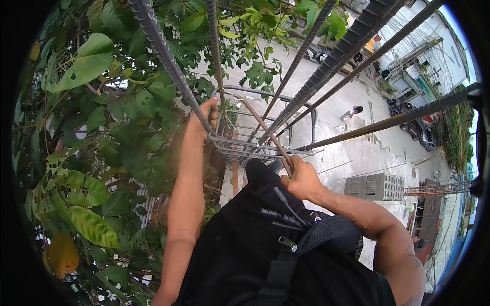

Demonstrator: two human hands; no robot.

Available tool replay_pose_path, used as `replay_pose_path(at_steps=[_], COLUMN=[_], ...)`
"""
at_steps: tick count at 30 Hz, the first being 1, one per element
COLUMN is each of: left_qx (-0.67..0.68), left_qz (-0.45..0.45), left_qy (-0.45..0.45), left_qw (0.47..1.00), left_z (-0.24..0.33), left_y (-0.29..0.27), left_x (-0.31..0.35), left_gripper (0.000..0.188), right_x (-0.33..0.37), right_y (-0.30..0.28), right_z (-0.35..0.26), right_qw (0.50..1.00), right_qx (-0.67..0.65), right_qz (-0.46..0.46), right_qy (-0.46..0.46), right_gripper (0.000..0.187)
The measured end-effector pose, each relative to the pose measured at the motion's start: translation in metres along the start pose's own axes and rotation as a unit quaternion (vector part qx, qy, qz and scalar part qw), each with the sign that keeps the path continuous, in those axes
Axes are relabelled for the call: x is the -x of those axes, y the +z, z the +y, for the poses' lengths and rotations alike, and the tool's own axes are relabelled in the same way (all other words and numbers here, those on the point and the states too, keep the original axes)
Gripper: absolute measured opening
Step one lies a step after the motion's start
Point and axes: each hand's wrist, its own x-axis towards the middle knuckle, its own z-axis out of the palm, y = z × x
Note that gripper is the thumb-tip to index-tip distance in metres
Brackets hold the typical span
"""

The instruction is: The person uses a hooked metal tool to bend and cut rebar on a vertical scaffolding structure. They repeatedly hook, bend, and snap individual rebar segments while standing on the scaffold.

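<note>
So on your far left it's all big green leaves (84, 66), pretty much crowding your left arm. Next over, your left hand (207, 108) is up at the far-left corner of the steel hoops (313, 125), right by the ribbed upright bars (166, 56); its fingers are mostly hidden, so I can't tell if it's clamped on a hoop or just braced there. The hoops sit mid-scene, stacked around the uprights, and a brown rod (263, 125) slants across them from the far left down to the near right. Your right hand (303, 181) is well apart from the left one and curled around the near end of that rod. My guess is the rod's light enough for one hand but stiff, rough rather than slippery, and not fragile, so that near end looks like a decent place to hold. The hoops look stiff too, and heavier as a bunch; I'd grab a smooth side and keep clear of the wire ties (260, 151), which look pokey. Over to the right, there's a stack of grey concrete blocks (375, 187) down on the ground.
</note>
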Motion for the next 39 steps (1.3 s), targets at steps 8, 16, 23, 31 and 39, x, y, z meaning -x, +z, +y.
replay_pose_path(at_steps=[8,16,23,31,39], left_qx=[0.062,0.034,0.012,-0.003,-0.016], left_qz=[0.008,0.025,0.012,0.039,0.049], left_qy=[0.019,0.025,0.024,0.003,-0.003], left_qw=[0.998,0.999,1.0,0.999,0.999], left_z=[-0.01,-0.007,-0.009,-0.008,-0.008], left_y=[-0.004,0.003,0.001,0.004,0.014], left_x=[0.003,0.01,0.009,0.01,0.015], left_gripper=[0.027,0.028,0.033,0.033,0.033], right_x=[0.007,-0.003,-0.016,-0.004,-0.001], right_y=[0.03,0.029,0.064,0.046,-0.012], right_z=[0.011,0.045,0.059,0.043,0.029], right_qw=[0.995,0.669,0.299,0.49,0.823], right_qx=[-0.041,-0.71,-0.814,-0.74,-0.463], right_qz=[0.077,-0.22,-0.489,-0.459,-0.327], right_qy=[-0.049,-0.016,-0.092,-0.032,0.047], right_gripper=[0.048,0.026,0.024,0.026,0.018])
